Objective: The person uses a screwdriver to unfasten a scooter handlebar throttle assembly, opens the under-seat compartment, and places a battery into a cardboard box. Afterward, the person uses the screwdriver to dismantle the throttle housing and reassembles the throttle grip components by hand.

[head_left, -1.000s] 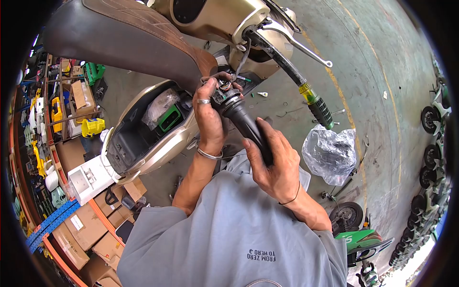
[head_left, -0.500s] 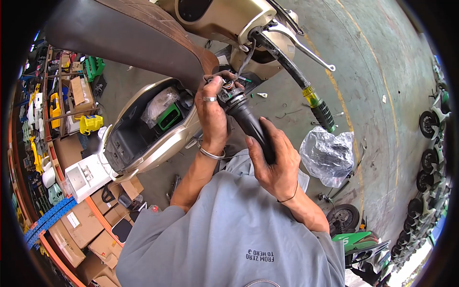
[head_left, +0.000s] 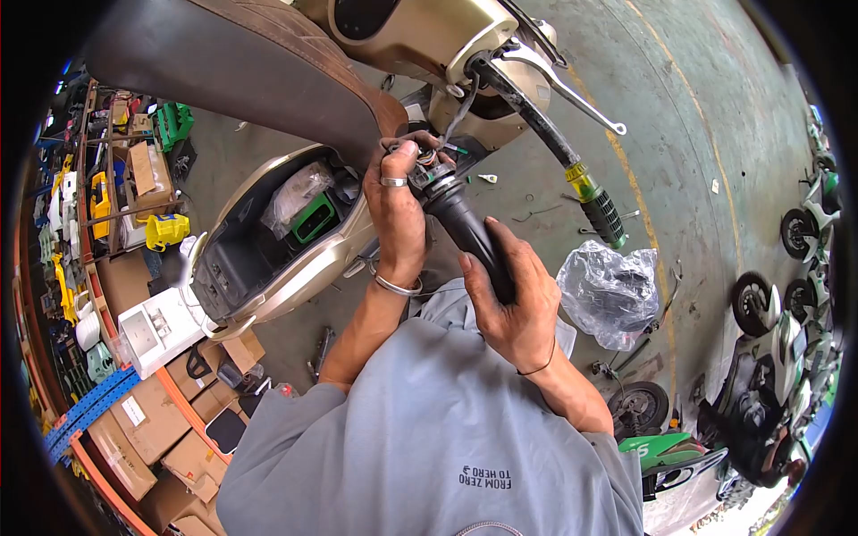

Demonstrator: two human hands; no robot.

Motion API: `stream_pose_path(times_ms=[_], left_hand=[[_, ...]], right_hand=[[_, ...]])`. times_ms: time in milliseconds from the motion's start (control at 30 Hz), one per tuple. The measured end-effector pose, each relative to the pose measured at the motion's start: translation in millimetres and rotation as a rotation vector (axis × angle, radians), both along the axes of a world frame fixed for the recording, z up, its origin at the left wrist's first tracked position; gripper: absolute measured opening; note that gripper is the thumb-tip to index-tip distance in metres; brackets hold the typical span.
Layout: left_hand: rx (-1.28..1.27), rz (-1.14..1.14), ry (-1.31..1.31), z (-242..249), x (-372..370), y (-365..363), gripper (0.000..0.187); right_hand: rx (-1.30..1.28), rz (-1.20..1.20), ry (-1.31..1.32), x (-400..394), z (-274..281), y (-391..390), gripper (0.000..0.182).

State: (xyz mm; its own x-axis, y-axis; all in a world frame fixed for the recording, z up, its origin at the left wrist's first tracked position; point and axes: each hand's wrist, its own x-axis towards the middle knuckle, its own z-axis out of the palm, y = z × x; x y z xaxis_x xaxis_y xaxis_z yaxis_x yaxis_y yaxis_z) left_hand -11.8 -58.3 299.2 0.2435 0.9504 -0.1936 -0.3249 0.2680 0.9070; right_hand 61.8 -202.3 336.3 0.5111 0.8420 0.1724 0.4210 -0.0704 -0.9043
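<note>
Both hands are on a black throttle grip held in front of my chest. My left hand, with a ring and a bracelet, is closed round its upper end, where a metal collar and thin coloured wires show. A grey cable runs from there up to the scooter's handlebar. My right hand wraps the grip's lower end, thumb on one side and fingers on the other. On the handlebar sit a silver brake lever and a yellow-and-black screwdriver handle.
The scooter's raised brown seat and open storage bay are on the left. Shelves with cardboard boxes stand beyond. On the floor lie a clear plastic bag and a wheel. Several scooters line the right, one nearer.
A scooter with a dark figure on or beside it has come into view at the lower right. My hands and the throttle grip have hardly moved.
</note>
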Motion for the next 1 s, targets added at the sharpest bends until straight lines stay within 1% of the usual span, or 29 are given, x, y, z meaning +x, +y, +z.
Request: stream_pose_path(times_ms=[267,467,667,767,1000], left_hand=[[-0.013,-0.022,-0.008,3.3,-1.4,2.7,0.019],[-0.004,-0.043,0.004,1.2,-2.0,3.1,0.020],[0.061,-0.060,0.083,6.4,2.3,1.0,0.022],[0.034,-0.061,0.089,6.2,3.8,-1.7,0.024],[0.012,-0.055,0.055,7.7,3.4,0.6,0.022]], right_hand=[[-0.009,0.031,0.020,1.9,-2.3,-1.7,0.045],[-0.017,0.024,0.046,3.0,0.0,-2.3,0.045],[-0.048,0.068,0.028,7.4,0.0,-10.2,0.047],[-0.054,0.062,0.017,10.0,-2.2,-13.3,0.047],[-0.028,0.065,0.025,8.9,-1.7,-14.2,0.048]])
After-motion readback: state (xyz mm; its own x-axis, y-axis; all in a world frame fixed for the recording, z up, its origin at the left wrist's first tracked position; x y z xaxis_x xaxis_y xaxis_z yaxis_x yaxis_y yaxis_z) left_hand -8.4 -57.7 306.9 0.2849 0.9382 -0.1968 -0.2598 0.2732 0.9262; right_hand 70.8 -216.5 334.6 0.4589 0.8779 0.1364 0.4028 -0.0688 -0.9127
